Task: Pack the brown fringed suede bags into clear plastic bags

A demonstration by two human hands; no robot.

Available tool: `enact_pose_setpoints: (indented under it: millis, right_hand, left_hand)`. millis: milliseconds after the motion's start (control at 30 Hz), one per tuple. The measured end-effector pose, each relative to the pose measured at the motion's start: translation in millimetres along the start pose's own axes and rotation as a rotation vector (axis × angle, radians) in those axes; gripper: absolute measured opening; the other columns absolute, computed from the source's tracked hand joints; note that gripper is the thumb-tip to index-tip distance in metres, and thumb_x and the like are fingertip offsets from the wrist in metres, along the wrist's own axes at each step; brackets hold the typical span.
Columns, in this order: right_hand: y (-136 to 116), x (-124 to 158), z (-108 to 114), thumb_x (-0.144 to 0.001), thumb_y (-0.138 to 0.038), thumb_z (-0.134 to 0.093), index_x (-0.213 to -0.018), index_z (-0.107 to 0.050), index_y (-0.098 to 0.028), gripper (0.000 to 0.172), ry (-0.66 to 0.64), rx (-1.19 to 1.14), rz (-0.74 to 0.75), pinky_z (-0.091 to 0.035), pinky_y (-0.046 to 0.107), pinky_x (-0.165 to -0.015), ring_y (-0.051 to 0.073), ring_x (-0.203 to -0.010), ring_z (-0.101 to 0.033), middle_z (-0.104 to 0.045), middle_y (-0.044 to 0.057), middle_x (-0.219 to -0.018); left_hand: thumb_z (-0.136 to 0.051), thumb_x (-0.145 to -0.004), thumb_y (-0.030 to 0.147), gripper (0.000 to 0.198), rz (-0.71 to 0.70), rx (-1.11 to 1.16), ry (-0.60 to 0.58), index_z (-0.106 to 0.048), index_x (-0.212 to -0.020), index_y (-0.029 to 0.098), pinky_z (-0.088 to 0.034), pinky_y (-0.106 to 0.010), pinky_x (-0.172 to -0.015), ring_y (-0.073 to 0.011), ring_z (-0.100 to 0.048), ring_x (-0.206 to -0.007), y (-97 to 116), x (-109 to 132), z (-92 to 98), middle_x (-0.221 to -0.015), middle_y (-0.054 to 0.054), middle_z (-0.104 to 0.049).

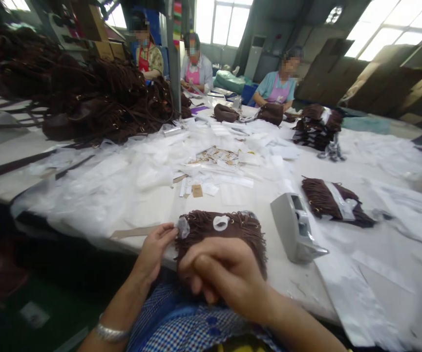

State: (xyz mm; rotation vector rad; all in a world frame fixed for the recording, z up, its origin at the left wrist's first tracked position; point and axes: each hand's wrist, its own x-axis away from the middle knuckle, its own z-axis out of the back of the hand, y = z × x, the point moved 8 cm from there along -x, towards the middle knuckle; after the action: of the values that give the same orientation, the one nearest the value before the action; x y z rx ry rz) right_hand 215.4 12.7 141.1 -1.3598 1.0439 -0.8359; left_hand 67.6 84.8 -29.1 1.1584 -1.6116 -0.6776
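A dark brown fringed bag (238, 237) lies at the table's near edge, in front of my body. A white ring-like piece (221, 223) sits on its upper face, and a crumpled clear plastic piece (183, 227) is at its upper left corner. My left hand (157, 247) grips the bag's left edge, fingertips close together beside that plastic. Over the bag's front part, my right hand (225, 269) is curled closed, hiding much of the bag. Whether something small is inside its fingers cannot be seen.
A grey tape dispenser (287, 227) stands to the right, with a wrapped fringed bag (331, 200) beyond it. Clear plastic bags (97, 195) and small tags (197, 190) cover the table's middle. Brown bags (101, 98) are heaped at left. Several people work across the table.
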Motion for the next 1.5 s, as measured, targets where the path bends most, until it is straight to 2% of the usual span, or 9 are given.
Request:
enact_pose_setpoints:
  millis: [100, 200, 433, 533, 667, 1033, 1233, 1400, 1500]
  right_hand:
    - [51, -19, 18, -0.096, -0.033, -0.054, -0.115, -0.066, -0.02, 0.026, 0.068, 0.064, -0.159, -0.042, 0.018, -0.046, 0.006, -0.051, -0.05, -0.063, 0.001, -0.079]
    - [80, -28, 37, -0.094, -0.024, -0.053, -0.123, -0.063, -0.021, 0.03, 0.152, 0.274, -0.181, -0.045, 0.021, -0.052, 0.008, -0.054, -0.052, -0.061, 0.0, -0.076]
    - [84, -40, 47, -0.087, -0.01, -0.057, -0.103, -0.064, -0.018, 0.02, 0.165, 0.628, -0.187, -0.043, 0.024, -0.06, 0.013, -0.055, -0.059, -0.063, -0.003, -0.059]
    - [81, -44, 45, -0.087, -0.012, -0.058, -0.087, -0.066, -0.017, 0.009, 0.167, 0.781, -0.154, -0.041, 0.025, -0.063, 0.014, -0.061, -0.06, -0.068, 0.001, -0.067]
    - [79, -48, 41, -0.086, -0.014, -0.059, -0.085, -0.069, -0.018, 0.011, 0.164, 0.901, -0.049, -0.042, 0.025, -0.07, 0.016, -0.074, -0.062, -0.072, 0.005, -0.081]
    - [79, -54, 44, -0.075, -0.018, -0.063, -0.073, -0.074, -0.015, 0.012, 0.167, 0.892, -0.229, -0.038, 0.023, -0.058, 0.015, -0.063, -0.061, -0.071, 0.005, -0.066]
    - [93, -57, 41, -0.078, -0.022, -0.064, -0.077, -0.075, -0.015, 0.013, 0.165, 0.716, -0.211, -0.04, 0.022, -0.056, 0.014, -0.063, -0.061, -0.07, 0.003, -0.065]
    - [101, -59, 42, -0.081, -0.019, -0.063, -0.084, -0.076, -0.015, 0.014, 0.213, 0.649, -0.064, -0.046, 0.026, -0.068, 0.016, -0.071, -0.064, -0.073, 0.005, -0.076]
    - [111, -56, 45, -0.081, -0.022, -0.064, -0.084, -0.076, -0.016, 0.014, 0.239, 0.527, -0.07, -0.047, 0.026, -0.069, 0.016, -0.071, -0.064, -0.073, 0.004, -0.076]
  left_hand:
    - [-0.088, -0.056, 0.028, 0.039, 0.043, 0.056, -0.011, -0.068, -0.087, 0.014, -0.048, -0.024, -0.077, -0.0133, -0.064, -0.076, 0, -1, -1.1, -0.081, -0.001, -0.072]
    - [-0.087, -0.057, 0.026, 0.036, 0.074, 0.096, -0.047, -0.07, -0.086, 0.014, -0.049, -0.024, -0.08, -0.0128, -0.065, -0.079, 0, -3, -2.9, -0.086, -0.002, -0.073]
    - [-0.089, -0.054, 0.024, 0.032, 0.145, 0.134, -0.07, -0.073, -0.08, 0.016, -0.052, -0.023, -0.079, -0.0128, -0.065, -0.08, -1, 0, -3.6, -0.086, -0.001, -0.073]
    - [-0.088, -0.055, 0.023, 0.03, 0.133, 0.114, -0.074, -0.073, -0.08, 0.016, -0.052, -0.023, -0.078, -0.0128, -0.065, -0.08, 1, 0, -3.5, -0.087, -0.001, -0.073]
    - [-0.088, -0.056, 0.024, 0.03, 0.091, 0.078, -0.074, -0.072, -0.081, 0.015, -0.052, -0.021, -0.077, -0.0119, -0.065, -0.079, 4, 0, -2.5, -0.086, -0.001, -0.073]
    - [-0.089, -0.054, 0.023, 0.036, 0.08, 0.056, -0.038, -0.069, -0.082, 0.015, -0.053, -0.022, -0.078, -0.0109, -0.066, -0.075, 4, 4, 2.2, -0.083, 0.0, -0.073]
    - [-0.089, -0.056, 0.026, 0.038, 0.038, 0.008, -0.063, -0.068, -0.086, 0.015, -0.05, -0.023, -0.079, -0.0106, -0.065, -0.075, 7, 7, -0.6, -0.081, 0.001, -0.072]
    - [-0.088, -0.058, 0.028, 0.039, -0.043, -0.044, -0.039, -0.068, -0.089, 0.016, -0.048, -0.024, -0.08, -0.0121, -0.066, -0.078, 11, 6, 2.7, -0.084, 0.0, -0.073]
    - [-0.087, -0.06, 0.03, 0.037, -0.113, -0.116, -0.04, -0.069, -0.089, 0.015, -0.048, -0.026, -0.081, -0.0147, -0.066, -0.081, 16, 7, 1.7, -0.085, -0.002, -0.073]
